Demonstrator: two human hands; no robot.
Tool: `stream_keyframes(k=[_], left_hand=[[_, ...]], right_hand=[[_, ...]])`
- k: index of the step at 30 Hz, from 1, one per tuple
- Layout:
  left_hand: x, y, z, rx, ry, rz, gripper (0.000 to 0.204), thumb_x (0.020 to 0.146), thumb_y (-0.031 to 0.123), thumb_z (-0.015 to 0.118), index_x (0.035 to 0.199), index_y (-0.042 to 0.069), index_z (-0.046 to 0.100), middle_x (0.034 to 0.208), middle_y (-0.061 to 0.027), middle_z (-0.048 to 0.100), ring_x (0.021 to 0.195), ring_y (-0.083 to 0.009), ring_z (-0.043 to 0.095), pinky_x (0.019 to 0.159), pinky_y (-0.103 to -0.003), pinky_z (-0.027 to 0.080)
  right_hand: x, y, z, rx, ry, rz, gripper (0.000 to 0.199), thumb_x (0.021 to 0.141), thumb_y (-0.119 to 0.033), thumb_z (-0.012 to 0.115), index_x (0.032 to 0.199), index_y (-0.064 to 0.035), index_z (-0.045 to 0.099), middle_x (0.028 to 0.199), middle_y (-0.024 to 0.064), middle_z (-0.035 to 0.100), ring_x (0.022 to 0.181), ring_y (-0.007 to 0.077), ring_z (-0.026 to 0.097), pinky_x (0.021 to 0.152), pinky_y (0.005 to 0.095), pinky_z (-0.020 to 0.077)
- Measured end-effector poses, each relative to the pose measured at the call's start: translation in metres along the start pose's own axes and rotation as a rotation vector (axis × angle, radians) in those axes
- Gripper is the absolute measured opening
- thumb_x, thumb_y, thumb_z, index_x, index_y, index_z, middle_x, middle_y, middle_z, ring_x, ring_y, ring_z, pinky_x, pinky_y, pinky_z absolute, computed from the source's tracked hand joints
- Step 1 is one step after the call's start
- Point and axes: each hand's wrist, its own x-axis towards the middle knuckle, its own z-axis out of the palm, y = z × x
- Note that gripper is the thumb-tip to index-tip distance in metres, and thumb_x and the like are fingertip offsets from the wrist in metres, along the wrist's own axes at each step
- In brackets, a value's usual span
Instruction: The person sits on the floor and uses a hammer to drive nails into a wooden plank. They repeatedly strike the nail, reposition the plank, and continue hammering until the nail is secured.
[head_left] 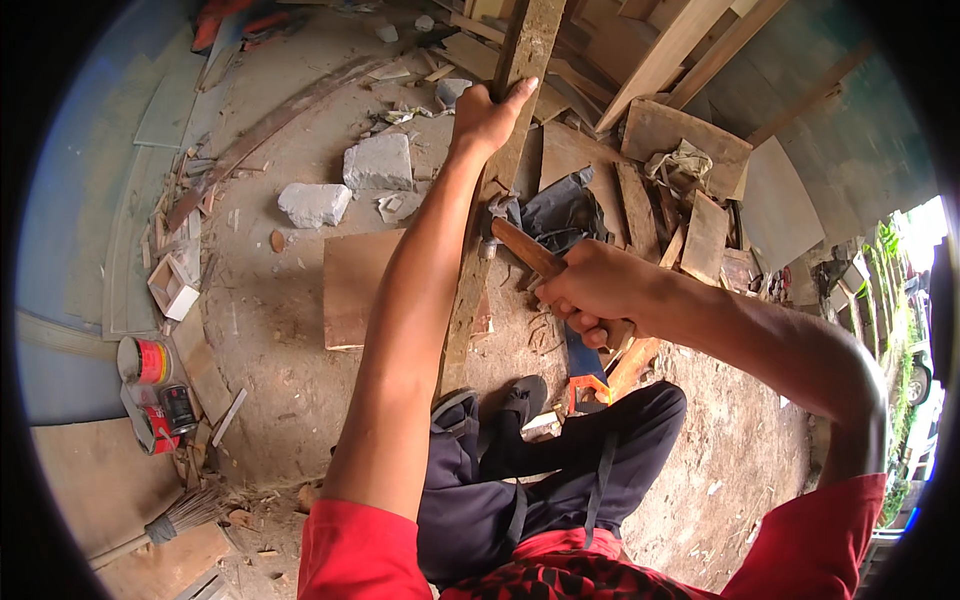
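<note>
My left hand [488,118] is wrapped round a long, worn wooden plank [528,52], high up toward its far end. The plank slants up and away from beside my feet. In my right hand [592,290] is a hammer [528,248], gripped by its wooden handle. The metal hammer head lies over the plank's middle, below my left hand; whether it touches the wood I cannot tell. Under my right hand lies a handsaw [590,388] with an orange handle and blue blade, partly hidden by the hand and my leg.
Pale concrete blocks [378,163] and a brown board [358,285] lie on the floor ahead. A black plastic sheet [565,212] and stacked scrap wood [690,140] are beyond the hammer. Paint cans [150,360], a small wooden box [172,288] and a broom [190,512] sit at left.
</note>
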Motion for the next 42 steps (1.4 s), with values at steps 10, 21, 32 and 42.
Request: stream_keyframes(k=[10,21,32,42], left_hand=[[-0.003,0.004,0.007,0.096,0.094,0.144,0.065,0.081,0.056,0.071,0.092,-0.008,0.067,0.085,-0.0252,0.07,0.083,-0.0394,0.069,0.073,-0.043,0.054],[-0.135,0.038,-0.011,-0.515,-0.41,0.145,0.056,0.106,0.045,0.031,0.089,0.002,0.063,0.078,-0.0027,0.062,0.077,-0.0123,0.059,0.074,-0.028,0.046],[-0.185,-0.015,0.008,-0.522,-0.298,0.337,0.046,0.098,0.042,0.047,0.075,0.002,0.053,0.07,-0.0079,0.054,0.066,-0.0199,0.051,0.067,-0.034,0.041],[-0.188,-0.004,0.015,-0.432,-0.27,0.539,0.076,0.1,0.06,0.01,0.059,0.004,0.043,0.059,-0.0052,0.043,0.057,-0.0223,0.04,0.063,-0.036,0.033]], right_hand=[[0.02,0.021,-0.016,0.024,-0.032,-0.136,0.026,0.092,-0.016,0.059,0.076,0.0049,0.057,0.058,0.005,0.048,0.045,0.0136,0.047,0.035,0.0297,0.0348],[0.035,0.023,0.0,-0.328,0.449,-1.066,0.058,0.098,-0.047,0.05,0.09,0.0085,0.062,0.07,0.0165,0.061,0.068,0.0215,0.065,0.068,0.0355,0.051],[0.022,0.046,0.045,0.363,0.46,-1.436,0.041,0.099,-0.021,0.052,0.069,0.007,0.056,0.059,0.0149,0.053,0.055,0.0228,0.051,0.064,0.0352,0.0456],[0.037,0.061,0.063,0.549,0.505,-1.622,0.025,0.085,-0.004,0.051,0.06,-0.0009,0.052,0.06,0.0078,0.051,0.057,0.0223,0.045,0.062,0.0346,0.0377]])
